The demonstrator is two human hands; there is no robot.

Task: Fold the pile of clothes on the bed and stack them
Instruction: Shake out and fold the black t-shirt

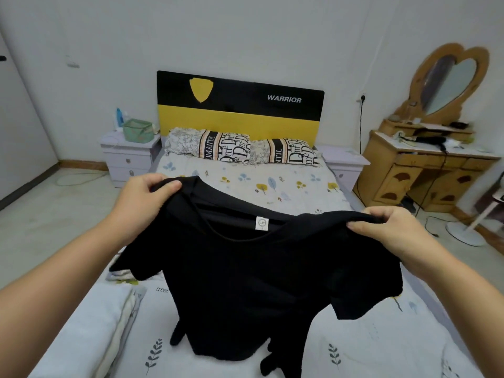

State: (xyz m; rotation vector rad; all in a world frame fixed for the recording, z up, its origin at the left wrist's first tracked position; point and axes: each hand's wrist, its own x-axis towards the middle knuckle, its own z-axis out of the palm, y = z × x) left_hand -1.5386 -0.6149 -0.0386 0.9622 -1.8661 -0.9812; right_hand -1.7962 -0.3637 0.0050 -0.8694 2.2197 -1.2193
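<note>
A black T-shirt hangs spread out in the air over the bed, neckline and white label facing me. My left hand pinches its left shoulder, thumb on top. My right hand pinches the right shoulder the same way. The shirt's hem droops onto the floral sheet, and more dark cloth lies under it near the front edge. Part of another garment peeks out behind the left sleeve.
A folded white quilt lies at the bed's front left. Two patterned pillows lean on the black and yellow headboard. White nightstands flank the bed, and a wooden dressing table stands at the right with a fan base on the floor.
</note>
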